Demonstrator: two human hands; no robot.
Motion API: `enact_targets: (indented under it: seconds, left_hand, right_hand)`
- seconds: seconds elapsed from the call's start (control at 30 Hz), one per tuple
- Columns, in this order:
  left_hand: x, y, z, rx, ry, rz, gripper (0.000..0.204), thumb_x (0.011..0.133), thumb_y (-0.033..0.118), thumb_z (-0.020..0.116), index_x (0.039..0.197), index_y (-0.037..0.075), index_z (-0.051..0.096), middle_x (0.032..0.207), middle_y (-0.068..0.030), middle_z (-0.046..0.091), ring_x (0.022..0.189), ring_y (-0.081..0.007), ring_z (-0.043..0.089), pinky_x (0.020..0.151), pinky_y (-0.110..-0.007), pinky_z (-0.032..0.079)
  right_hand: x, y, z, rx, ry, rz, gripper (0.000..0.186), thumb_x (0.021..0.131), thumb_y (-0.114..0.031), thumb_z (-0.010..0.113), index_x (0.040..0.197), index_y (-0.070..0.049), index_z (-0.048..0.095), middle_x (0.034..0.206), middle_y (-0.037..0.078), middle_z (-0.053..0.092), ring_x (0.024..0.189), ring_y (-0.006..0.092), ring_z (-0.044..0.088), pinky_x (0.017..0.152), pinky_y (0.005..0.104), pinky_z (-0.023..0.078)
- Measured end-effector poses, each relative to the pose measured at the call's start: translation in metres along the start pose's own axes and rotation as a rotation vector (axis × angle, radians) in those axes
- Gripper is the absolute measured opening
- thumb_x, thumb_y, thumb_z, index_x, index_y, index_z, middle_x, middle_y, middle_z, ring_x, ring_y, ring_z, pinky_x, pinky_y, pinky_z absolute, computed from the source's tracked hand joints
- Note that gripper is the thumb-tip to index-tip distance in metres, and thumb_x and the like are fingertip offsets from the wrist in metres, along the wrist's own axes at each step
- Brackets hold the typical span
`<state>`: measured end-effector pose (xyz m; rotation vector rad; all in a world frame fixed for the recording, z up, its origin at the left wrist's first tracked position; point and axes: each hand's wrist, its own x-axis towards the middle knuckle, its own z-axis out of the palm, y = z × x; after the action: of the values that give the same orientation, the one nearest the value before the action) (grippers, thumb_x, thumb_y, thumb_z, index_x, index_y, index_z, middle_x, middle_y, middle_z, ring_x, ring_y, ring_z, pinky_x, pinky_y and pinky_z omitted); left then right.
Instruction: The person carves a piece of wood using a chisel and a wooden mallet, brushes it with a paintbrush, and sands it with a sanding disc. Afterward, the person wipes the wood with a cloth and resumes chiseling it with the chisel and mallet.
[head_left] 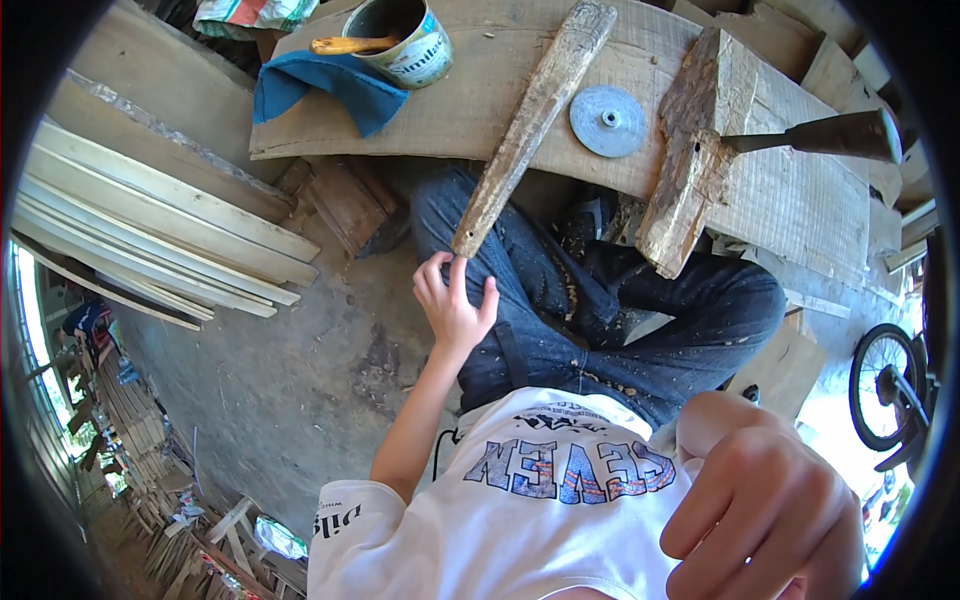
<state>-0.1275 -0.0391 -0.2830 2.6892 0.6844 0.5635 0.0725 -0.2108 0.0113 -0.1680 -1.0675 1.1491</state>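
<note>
My left hand (pixel 455 300) is at my thigh, its fingers spread, one fingertip at the lower end of a long weathered wooden bar (pixel 535 125). That bar slants from the plank (pixel 470 90) down over my leg, with a small hole near its low end. Close to the camera, my right hand (pixel 765 510) is raised with its fingers curled in; whatever they may hold is hidden. A round grey metal disc (pixel 625 125) with a central hub lies on the plank. Right of it, a dark-handled chisel (pixel 845 137) meets a rough, split wood block (pixel 690 170).
At the back left of the plank stand a tin can (pixel 425 60) with a wooden-handled tool (pixel 350 45) in it and a blue cloth (pixel 325 90). Wooden strips (pixel 170 220) are stacked at left. A wheel (pixel 885 388) stands at far right. Wood chips dot my trousers (pixel 660 300).
</note>
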Motion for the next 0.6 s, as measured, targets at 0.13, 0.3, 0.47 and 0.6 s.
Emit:
enact_targets:
  seconds: [0.13,0.3,0.47,0.6]
  left_hand:
    - [0.002,-0.002,0.007,-0.029,0.024,0.031,0.046,0.077,0.031,0.068,0.114,0.005,0.057,0.116,-0.0161,0.050,0.107,-0.0359,0.045,0.089,-0.049,0.036]
    - [0.003,-0.004,0.003,0.002,0.032,0.009,0.043,0.076,0.028,0.070,0.113,0.007,0.063,0.113,-0.0158,0.051,0.106,-0.0341,0.045,0.093,-0.046,0.038]
    - [0.002,-0.007,0.009,-0.009,0.050,0.015,0.045,0.075,0.031,0.068,0.114,0.009,0.058,0.115,-0.0140,0.050,0.107,-0.0352,0.045,0.087,-0.048,0.037]
    - [-0.003,-0.007,0.010,-0.027,0.044,0.013,0.046,0.074,0.030,0.069,0.114,0.009,0.058,0.116,-0.0142,0.050,0.107,-0.0353,0.045,0.088,-0.048,0.037]
  right_hand:
    - [-0.004,0.007,0.031,-0.185,0.553,0.004,0.017,0.093,-0.017,0.057,0.088,-0.003,0.065,0.063,0.006,0.058,0.046,0.0155,0.049,0.040,0.0217,0.033]
    - [-0.029,0.024,0.056,-0.089,0.617,-0.006,0.024,0.095,-0.020,0.054,0.089,-0.001,0.066,0.066,0.008,0.060,0.047,0.0155,0.051,0.041,0.0221,0.035]
    - [-0.037,0.031,0.059,-0.054,0.545,-0.050,0.031,0.097,-0.023,0.050,0.090,0.001,0.067,0.068,0.010,0.061,0.048,0.0156,0.053,0.041,0.0226,0.037]
    - [-0.036,0.041,0.056,-0.049,0.480,-0.084,0.036,0.098,-0.026,0.047,0.091,0.003,0.067,0.070,0.012,0.062,0.049,0.0157,0.054,0.041,0.0230,0.038]
